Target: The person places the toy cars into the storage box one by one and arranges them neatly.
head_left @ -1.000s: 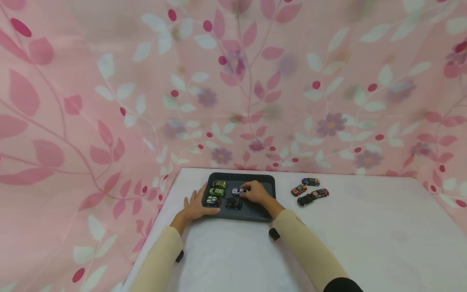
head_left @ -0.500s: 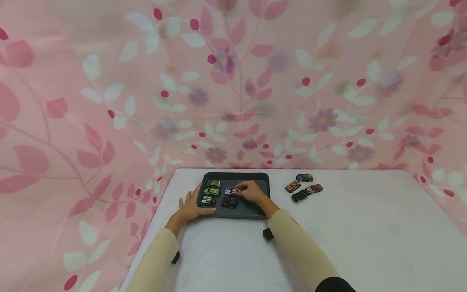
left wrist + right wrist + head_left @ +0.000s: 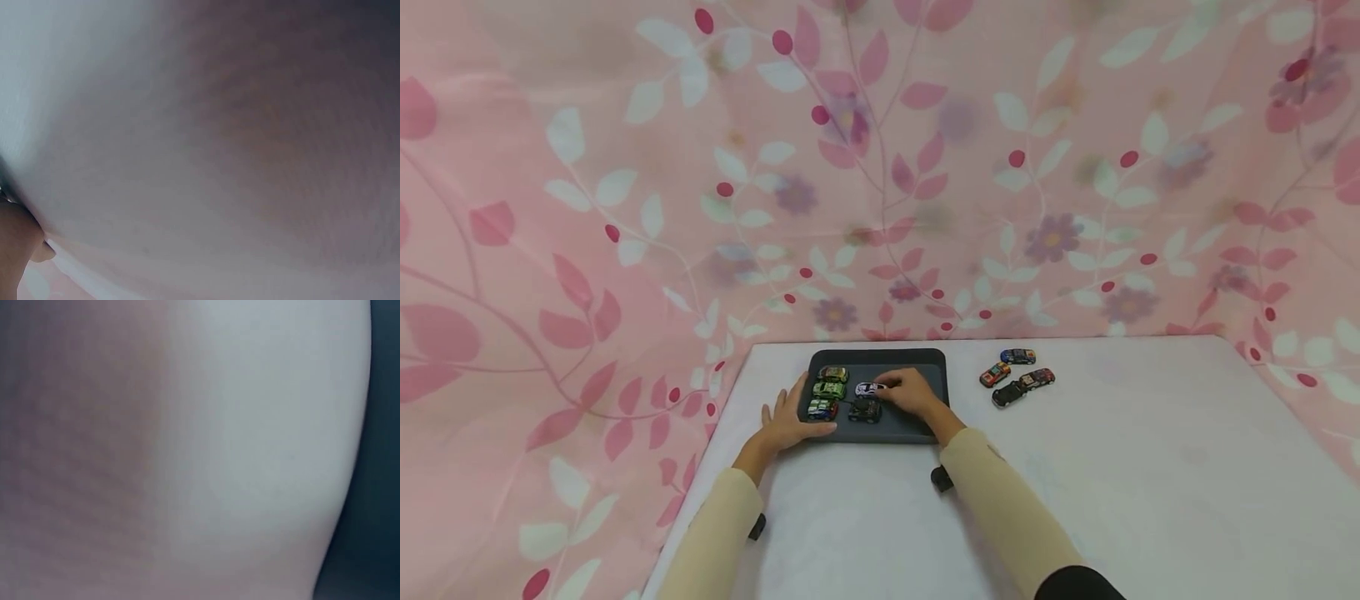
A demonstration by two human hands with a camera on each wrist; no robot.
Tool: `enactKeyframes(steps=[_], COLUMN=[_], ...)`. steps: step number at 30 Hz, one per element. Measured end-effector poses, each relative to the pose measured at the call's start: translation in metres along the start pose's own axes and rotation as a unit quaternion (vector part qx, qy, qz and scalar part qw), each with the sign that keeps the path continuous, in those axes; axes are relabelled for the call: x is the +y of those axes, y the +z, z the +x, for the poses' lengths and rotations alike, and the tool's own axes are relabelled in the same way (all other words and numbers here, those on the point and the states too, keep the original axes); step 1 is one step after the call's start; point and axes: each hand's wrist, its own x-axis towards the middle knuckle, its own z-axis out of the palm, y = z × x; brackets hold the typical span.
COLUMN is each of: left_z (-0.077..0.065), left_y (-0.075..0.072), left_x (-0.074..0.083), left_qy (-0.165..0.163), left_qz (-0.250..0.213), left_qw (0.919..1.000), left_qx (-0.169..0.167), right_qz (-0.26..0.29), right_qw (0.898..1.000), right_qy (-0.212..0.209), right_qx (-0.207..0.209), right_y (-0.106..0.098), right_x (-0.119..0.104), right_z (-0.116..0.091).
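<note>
In the head view, a dark grey tray lies at the back left of the white table. My right hand reaches over it and pinches a white toy car with dark markings. Just in front of that car stands a black toy car. A column of toy cars fills the tray's left side: a yellow-green one, a bright green one and a blue, white and green one. My left hand rests at the tray's left edge with fingers spread, thumb along the near corner.
Right of the tray, on the white table, lie a blue toy car, an orange one, a black one and a red and black one. A pink floral cloth hangs behind. Both wrist views show mostly blurred pale surface.
The head view has shifted, so the scene sits further left in it. The white car has stayed in the right hand's fingers over the tray; the left hand has kept its place.
</note>
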Motion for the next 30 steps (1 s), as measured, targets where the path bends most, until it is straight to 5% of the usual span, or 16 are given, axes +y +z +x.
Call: enactKeyframes(steps=[30], left_z=[0.0031], left_y=[0.0018], left_x=[-0.003], left_qy=[0.006], left_qz=[0.004], left_qw=[1.0], left_qx=[0.006], right_qz=[-0.037], right_qw=[0.999], right_qy=[-0.005], right_qx=[-0.007], right_y=[0.0029], right_x=[-0.0004], right_z=[0.0014])
